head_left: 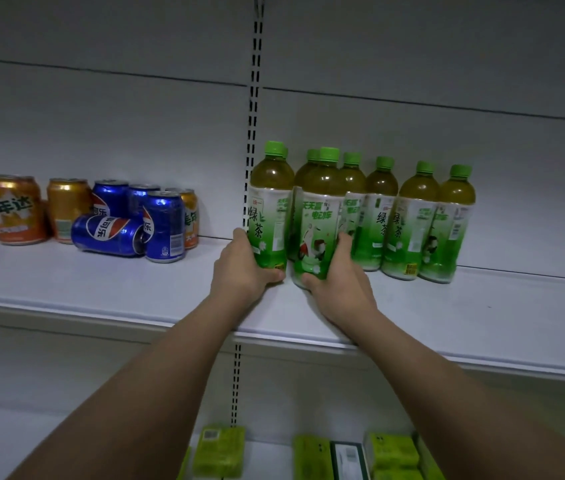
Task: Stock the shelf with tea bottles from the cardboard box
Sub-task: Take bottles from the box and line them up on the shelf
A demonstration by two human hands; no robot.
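Both my arms reach up to a white shelf (pixel 447 317). My left hand (pixel 244 266) grips the base of a green tea bottle (pixel 270 202) with a green cap, upright at the left end of the group. My right hand (pixel 338 280) grips the lower part of a second green tea bottle (pixel 319 216), slightly tilted, right beside the first. Several more green tea bottles (pixel 412 220) stand upright in a row to the right, some behind the held ones. The cardboard box is out of view.
Left on the same shelf stand orange soda cans (pixel 16 209) and blue cola cans (pixel 163 226), one blue can (pixel 108 233) lying on its side. A slotted upright (pixel 253 109) runs behind the bottles. Green packages (pixel 220 452) sit on the shelf below.
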